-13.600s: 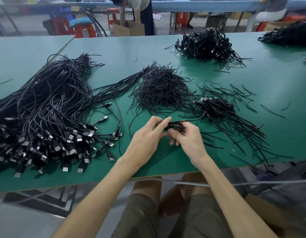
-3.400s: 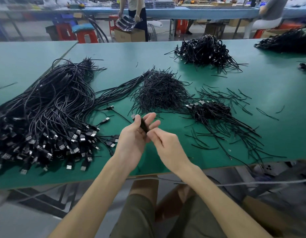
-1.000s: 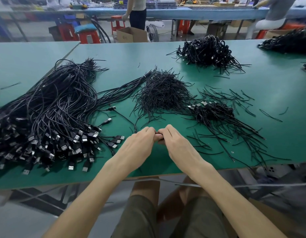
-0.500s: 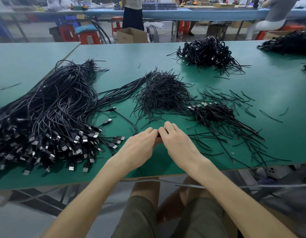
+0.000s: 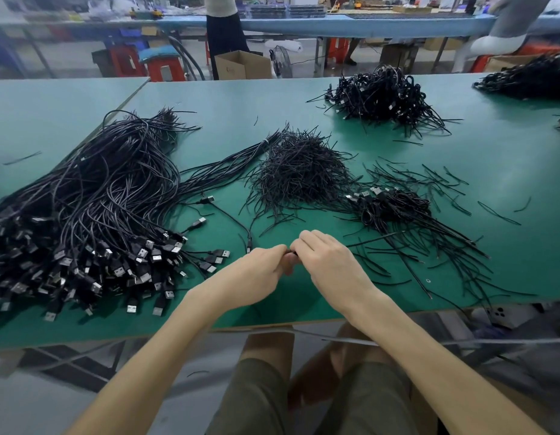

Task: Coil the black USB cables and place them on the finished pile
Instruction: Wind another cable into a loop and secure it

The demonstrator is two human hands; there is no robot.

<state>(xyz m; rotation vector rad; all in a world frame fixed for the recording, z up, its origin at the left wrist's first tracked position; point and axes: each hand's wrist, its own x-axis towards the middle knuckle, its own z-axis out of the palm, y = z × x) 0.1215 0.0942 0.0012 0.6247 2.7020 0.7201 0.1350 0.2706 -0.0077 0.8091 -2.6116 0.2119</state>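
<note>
My left hand and my right hand meet fingertip to fingertip low over the green table, near its front edge. Between them they pinch a black USB cable, almost all of it hidden by the fingers; its free end trails up and left across the table. A big heap of loose black USB cables fills the left, plugs toward me. A small pile of coiled cables lies right of my hands.
A mound of black twist ties sits behind my hands, with loose ties scattered to the right. Further coiled piles lie at the back. A person stands by a cardboard box beyond the table. A phone lies below the table edge.
Over the last second my hands stayed pressed together at the same spot; my right hand's fingers have shifted slightly over the left's fingertips. The person at the back stepped right.
</note>
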